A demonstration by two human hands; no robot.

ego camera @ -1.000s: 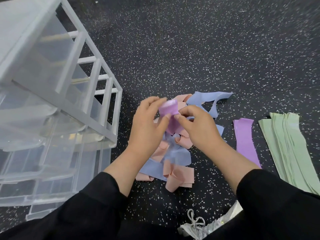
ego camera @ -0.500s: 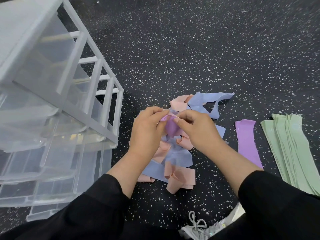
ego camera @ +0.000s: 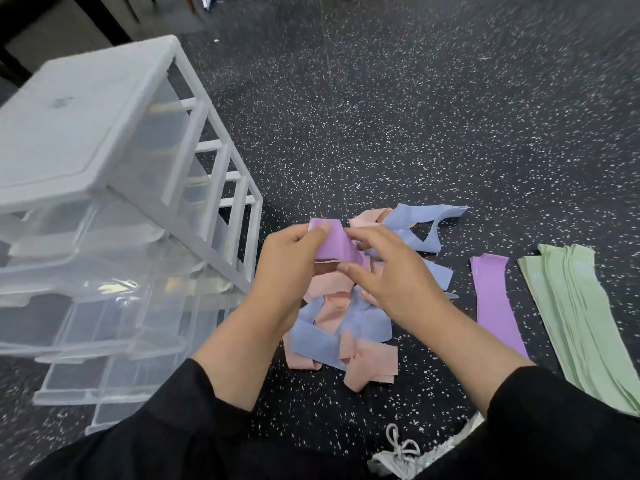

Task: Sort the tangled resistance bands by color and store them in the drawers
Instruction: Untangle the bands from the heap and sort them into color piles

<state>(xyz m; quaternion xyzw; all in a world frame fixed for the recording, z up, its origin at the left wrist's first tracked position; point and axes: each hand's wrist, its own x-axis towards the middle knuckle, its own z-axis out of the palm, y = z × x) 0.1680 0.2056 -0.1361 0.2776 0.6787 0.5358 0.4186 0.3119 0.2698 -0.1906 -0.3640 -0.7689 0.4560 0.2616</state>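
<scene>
Both hands meet over the tangled pile (ego camera: 341, 327) of pink and blue bands on the speckled black floor (ego camera: 398, 116), working a purple band (ego camera: 334, 245) held just above it. The left hand (ego camera: 289, 268) grips the band's left side, thumb pressed on its upper edge; the right hand (ego camera: 391, 275) has its fingertips on the band's right edge, fingers bent over it (whether they truly pinch it I cannot tell). From the hands, a flat purple strip (ego camera: 493, 299) lies at about 3 o'clock on the floor, and just beyond it in the same direction sits a stack of green bands (ego camera: 581, 320), laid out straight. The clear plastic drawer unit (ego camera: 104, 209) stands at 9 o'clock, several drawers pulled partly out. A grey laced shoe (ego camera: 412, 455) shows at 6 o'clock, between the black sleeves.
</scene>
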